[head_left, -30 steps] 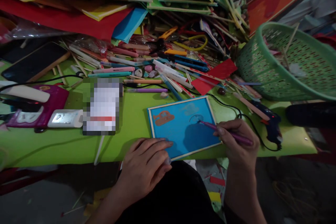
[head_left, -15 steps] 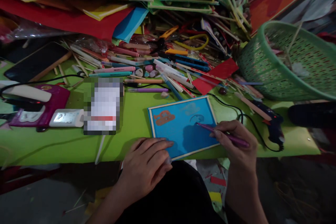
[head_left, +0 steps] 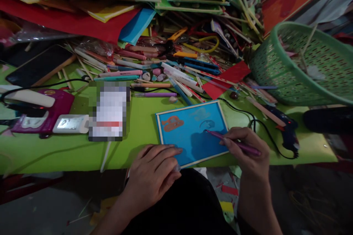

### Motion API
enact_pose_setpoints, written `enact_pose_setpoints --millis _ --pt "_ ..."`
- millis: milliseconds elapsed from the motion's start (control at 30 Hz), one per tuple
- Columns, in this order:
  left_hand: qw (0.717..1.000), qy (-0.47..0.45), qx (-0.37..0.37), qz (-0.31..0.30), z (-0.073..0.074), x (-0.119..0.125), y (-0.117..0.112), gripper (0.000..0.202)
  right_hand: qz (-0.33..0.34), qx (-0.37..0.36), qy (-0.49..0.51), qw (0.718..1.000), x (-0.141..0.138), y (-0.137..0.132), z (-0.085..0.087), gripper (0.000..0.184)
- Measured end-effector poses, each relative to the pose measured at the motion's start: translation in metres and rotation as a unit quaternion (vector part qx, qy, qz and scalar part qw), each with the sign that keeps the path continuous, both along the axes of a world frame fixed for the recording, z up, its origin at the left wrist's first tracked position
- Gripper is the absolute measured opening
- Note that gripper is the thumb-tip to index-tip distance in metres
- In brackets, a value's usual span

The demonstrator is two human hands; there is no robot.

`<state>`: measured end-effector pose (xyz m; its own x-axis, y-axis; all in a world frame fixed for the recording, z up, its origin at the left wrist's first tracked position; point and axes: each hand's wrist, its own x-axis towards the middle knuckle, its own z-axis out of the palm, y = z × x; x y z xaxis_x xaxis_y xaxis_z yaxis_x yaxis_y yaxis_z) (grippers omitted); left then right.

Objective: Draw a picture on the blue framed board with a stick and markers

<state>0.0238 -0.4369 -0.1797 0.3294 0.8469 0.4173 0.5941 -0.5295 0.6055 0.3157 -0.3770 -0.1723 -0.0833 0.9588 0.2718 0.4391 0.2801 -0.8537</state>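
Note:
A blue board (head_left: pixel 187 141) with a frame of thin pale sticks lies slightly turned at the table's front edge. On it are a brown cloud-like drawing (head_left: pixel 173 123), a faint grey one (head_left: pixel 200 114) and a dark curved outline (head_left: pixel 206 125). My left hand (head_left: pixel 156 169) is closed on the board's lower left corner, fingers over the top and thumb by the near edge. Something small and pale shows by its fingertips, too unclear to name. My right hand (head_left: pixel 248 150) pinches a purple pen (head_left: pixel 234 142), its tip at the board just below the curved outline.
Left of the board are a phone (head_left: pixel 110 112) with a blurred screen and a purple power strip (head_left: pixel 59 104). Behind lie pens, sticks and coloured card. A green basket (head_left: pixel 300 62) and a glue gun (head_left: pixel 286 126) with a black cable are at right.
The pen tip has shifted slightly left and down on the board, my right hand moving a little with it. My left hand and the board stay in place.

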Motion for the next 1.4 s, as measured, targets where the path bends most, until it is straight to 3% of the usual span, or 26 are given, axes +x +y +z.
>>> enact_pose_setpoints --millis 300,500,700,867,1067,1400 --pt "1.000 -0.001 -0.003 0.003 -0.001 -0.001 -0.001 0.022 -0.051 0.018 0.009 0.998 -0.001 -0.001 -0.004 0.006" --pt "1.000 0.003 0.000 -0.001 -0.002 0.000 -0.001 0.027 0.007 0.015 -0.007 1.000 0.000 -0.001 -0.001 0.005" --pt "1.000 0.001 0.005 0.003 0.000 0.000 0.000 0.024 -0.055 0.035 0.002 0.998 0.003 -0.004 -0.008 0.006" --pt "1.000 0.005 0.008 0.004 0.002 -0.001 0.002 0.024 0.000 0.024 -0.002 1.000 0.004 -0.004 -0.008 0.009" --pt "1.000 0.002 0.010 0.000 0.002 -0.001 0.002 0.025 -0.031 0.024 0.010 0.999 0.004 -0.004 -0.012 0.011" --pt "1.000 0.003 0.010 0.001 0.001 0.000 0.001 0.022 -0.005 0.025 -0.003 1.000 0.002 -0.002 -0.006 0.011"
